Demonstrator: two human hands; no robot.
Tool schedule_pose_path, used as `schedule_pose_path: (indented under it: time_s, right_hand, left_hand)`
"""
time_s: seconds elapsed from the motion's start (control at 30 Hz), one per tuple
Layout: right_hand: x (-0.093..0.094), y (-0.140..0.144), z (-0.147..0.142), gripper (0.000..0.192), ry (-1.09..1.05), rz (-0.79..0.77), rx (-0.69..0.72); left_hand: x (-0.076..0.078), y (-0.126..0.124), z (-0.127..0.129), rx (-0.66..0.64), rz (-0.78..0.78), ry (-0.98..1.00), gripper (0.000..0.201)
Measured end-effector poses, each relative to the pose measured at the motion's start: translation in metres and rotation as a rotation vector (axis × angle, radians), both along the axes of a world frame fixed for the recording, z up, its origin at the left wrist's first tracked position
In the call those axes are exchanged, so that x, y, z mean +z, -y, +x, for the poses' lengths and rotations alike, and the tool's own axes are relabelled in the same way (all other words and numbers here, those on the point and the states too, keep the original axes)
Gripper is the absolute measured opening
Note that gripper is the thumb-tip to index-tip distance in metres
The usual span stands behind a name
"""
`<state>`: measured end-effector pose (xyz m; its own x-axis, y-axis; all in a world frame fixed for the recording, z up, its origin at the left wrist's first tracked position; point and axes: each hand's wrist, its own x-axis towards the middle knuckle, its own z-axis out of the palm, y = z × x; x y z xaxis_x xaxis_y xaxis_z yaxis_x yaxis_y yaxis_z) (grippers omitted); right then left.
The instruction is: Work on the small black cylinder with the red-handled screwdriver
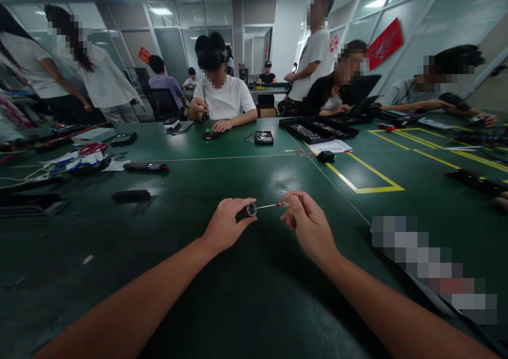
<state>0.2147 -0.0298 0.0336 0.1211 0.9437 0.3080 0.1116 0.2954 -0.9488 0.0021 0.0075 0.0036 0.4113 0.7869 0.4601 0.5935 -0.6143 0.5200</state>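
Above the green table, my left hand (229,222) is closed around a short black cylinder (251,209) whose silver-rimmed round end faces right. My right hand (308,222) grips a screwdriver (281,204) by its red and clear handle. The thin metal shaft points left, and its tip is at the cylinder's open end. Whether the tip touches anything inside, I cannot tell. Most of the cylinder is hidden by my left fingers.
A dark tube (146,167) and a black block (132,195) lie to the left. A small black box (326,156) sits beyond my right hand, near yellow tape (373,190). Black parts trays (317,130) stand farther back. A co-worker in white (228,97) sits opposite.
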Motion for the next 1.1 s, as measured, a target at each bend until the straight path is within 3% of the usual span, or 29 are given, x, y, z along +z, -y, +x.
schedule_pose_path:
  time_s: [0.1,0.4,0.47,0.6,0.67,0.87,1.1]
  right_hand:
    - [0.003,0.005,0.0,0.039,0.09,-0.002,-0.039]
    - [-0.003,0.007,-0.005,0.025,0.138,0.069,-0.044]
    - [-0.003,0.004,-0.005,0.025,0.042,0.034,-0.053]
    - [-0.003,-0.009,0.0,0.031,-0.455,-0.278,0.062]
    - [-0.004,-0.014,0.003,0.03,-0.559,-0.329,0.051]
    - [-0.011,-0.015,0.003,0.031,-0.297,-0.113,-0.058]
    - [-0.009,-0.008,0.0,0.031,-0.043,-0.027,-0.068]
  left_hand:
    - [-0.001,0.0,0.001,-0.013,-0.017,0.002,0.042]
    - [-0.002,0.0,0.001,-0.027,-0.071,0.024,0.036]
    - [-0.001,0.0,0.001,-0.025,-0.053,0.044,0.036]
    - [0.0,-0.001,0.0,-0.048,0.045,0.026,0.036]
    - [0.0,-0.003,0.0,-0.055,0.051,-0.015,0.037]
    - [0.0,-0.002,-0.001,-0.011,0.008,-0.022,0.038]
    - [0.004,0.003,0.002,-0.011,0.015,-0.001,0.039]
